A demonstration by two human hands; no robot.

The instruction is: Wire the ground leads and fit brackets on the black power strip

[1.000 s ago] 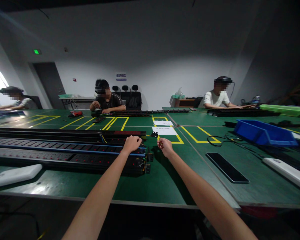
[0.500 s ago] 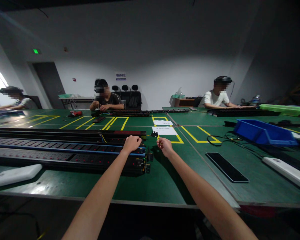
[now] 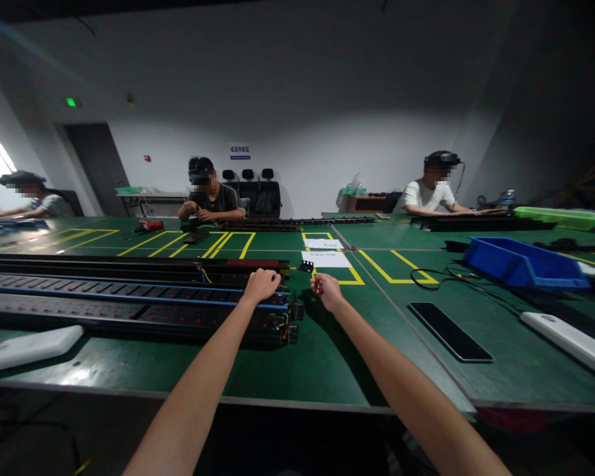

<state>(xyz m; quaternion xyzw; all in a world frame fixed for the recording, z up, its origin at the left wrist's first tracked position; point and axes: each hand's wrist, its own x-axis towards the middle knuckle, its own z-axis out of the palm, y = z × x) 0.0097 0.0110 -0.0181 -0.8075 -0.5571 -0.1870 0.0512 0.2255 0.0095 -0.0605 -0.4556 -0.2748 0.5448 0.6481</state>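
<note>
My left hand (image 3: 262,285) lies over the right end of a long black power strip with a blue edge (image 3: 129,291), its fingers curled on it. Just right of the strip ends, my right hand (image 3: 326,291) is closed in a pinch above the green table. Something small and brassy shows at its fingertips, too small to name. Beyond that hand lies a small black bracket with holes (image 3: 306,266). Another strip with red-marked sockets (image 3: 178,317) runs along the near side, with wires and black end pieces (image 3: 294,320) at its right end.
A dark phone (image 3: 450,330), a white device (image 3: 570,340) and a blue bin (image 3: 525,263) are on the right. Loose black cables lie by the bin. Paper sheets (image 3: 326,259) lie beyond my hands. Another white device (image 3: 30,349) is at left. Several people sit across the table.
</note>
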